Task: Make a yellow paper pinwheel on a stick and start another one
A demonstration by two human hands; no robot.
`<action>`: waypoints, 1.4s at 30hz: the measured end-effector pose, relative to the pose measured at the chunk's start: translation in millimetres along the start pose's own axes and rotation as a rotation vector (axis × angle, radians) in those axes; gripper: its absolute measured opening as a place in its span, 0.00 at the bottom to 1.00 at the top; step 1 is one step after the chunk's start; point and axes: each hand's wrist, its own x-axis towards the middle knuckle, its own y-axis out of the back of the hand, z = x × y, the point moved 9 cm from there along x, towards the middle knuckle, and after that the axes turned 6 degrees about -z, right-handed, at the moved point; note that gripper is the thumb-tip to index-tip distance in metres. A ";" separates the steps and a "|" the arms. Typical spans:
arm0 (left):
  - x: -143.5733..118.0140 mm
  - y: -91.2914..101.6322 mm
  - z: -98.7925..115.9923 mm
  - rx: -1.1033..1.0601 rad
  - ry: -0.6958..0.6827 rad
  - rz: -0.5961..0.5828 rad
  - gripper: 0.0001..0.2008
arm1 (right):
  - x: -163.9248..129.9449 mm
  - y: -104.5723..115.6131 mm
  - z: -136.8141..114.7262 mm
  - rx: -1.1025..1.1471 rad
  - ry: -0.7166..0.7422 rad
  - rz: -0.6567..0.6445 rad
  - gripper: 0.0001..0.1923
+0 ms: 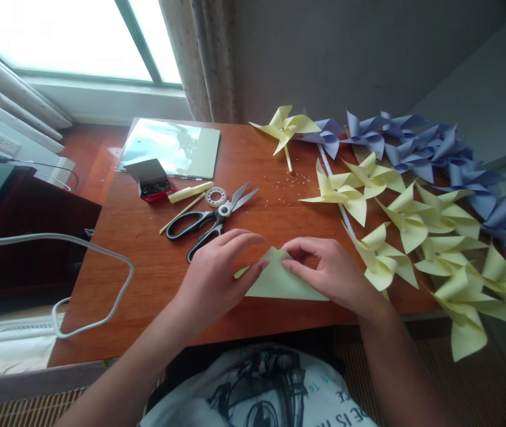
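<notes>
A pale yellow-green sheet of paper, folded to a triangle-like shape, lies at the table's front edge between my hands. Its upper tip points away from me. My right hand pinches the paper near that tip with thumb and forefinger. On the other side, my left hand has its fingers apart from the thumb, and the thumb tip rests by the paper's left edge. Just beyond the left hand lie black-handled scissors, blades spread. Part of one scissor handle is hidden behind that hand.
Yellow pinwheels and purple pinwheels crowd the right side. A roll of tape, a yellow paper tube, a red box and a clear packet of paper lie left. A white cable crosses the left edge.
</notes>
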 end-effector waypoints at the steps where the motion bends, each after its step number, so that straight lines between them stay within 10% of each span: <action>1: 5.1 -4.1 -3.8 -0.082 0.015 -0.050 0.08 | -1.6 1.2 -1.7 -0.001 0.002 0.005 0.03; 16: 9.3 -34.8 -23.9 -0.554 0.166 -0.244 0.07 | 1.5 1.4 -4.3 0.066 -0.030 0.054 0.04; 42: 7.0 -35.5 -21.1 -0.516 0.163 -0.307 0.07 | 4.3 -0.3 -4.7 0.047 -0.068 0.080 0.04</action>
